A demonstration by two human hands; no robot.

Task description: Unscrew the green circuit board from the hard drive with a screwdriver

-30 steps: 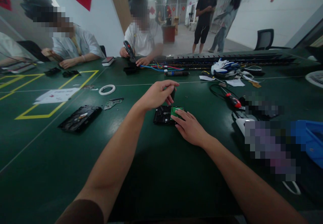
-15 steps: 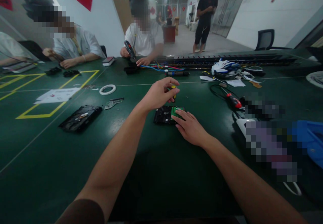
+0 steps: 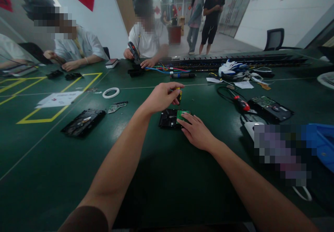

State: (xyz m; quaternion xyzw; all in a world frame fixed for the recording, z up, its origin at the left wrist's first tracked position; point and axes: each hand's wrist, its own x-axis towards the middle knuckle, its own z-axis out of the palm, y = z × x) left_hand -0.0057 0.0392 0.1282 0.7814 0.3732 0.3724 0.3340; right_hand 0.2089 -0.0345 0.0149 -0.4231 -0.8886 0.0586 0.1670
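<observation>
A black hard drive (image 3: 167, 118) with a green circuit board (image 3: 180, 114) lies on the green table in front of me. Above it, my left hand (image 3: 163, 98) is closed around a screwdriver (image 3: 179, 96) with a yellow and black handle. The screwdriver stands roughly upright, its thin shaft pointing down at the board; whether the tip sits in a screw is too small to tell. My right hand (image 3: 197, 131) rests on the drive's right side, fingers stretched out and spread over the board, covering part of it.
Left lie another black drive (image 3: 83, 122), a loose circuit board (image 3: 117, 107) and a white tape ring (image 3: 111, 92). On the right are a red-black screwdriver (image 3: 241, 103), another hard drive (image 3: 271, 108) and a blue container (image 3: 323, 148). Across the table a co-worker holds a power tool (image 3: 133, 50).
My left hand has shifted slightly down and its fingers have turned around the screwdriver handle. My right hand stays put. Another person has appeared standing in the background.
</observation>
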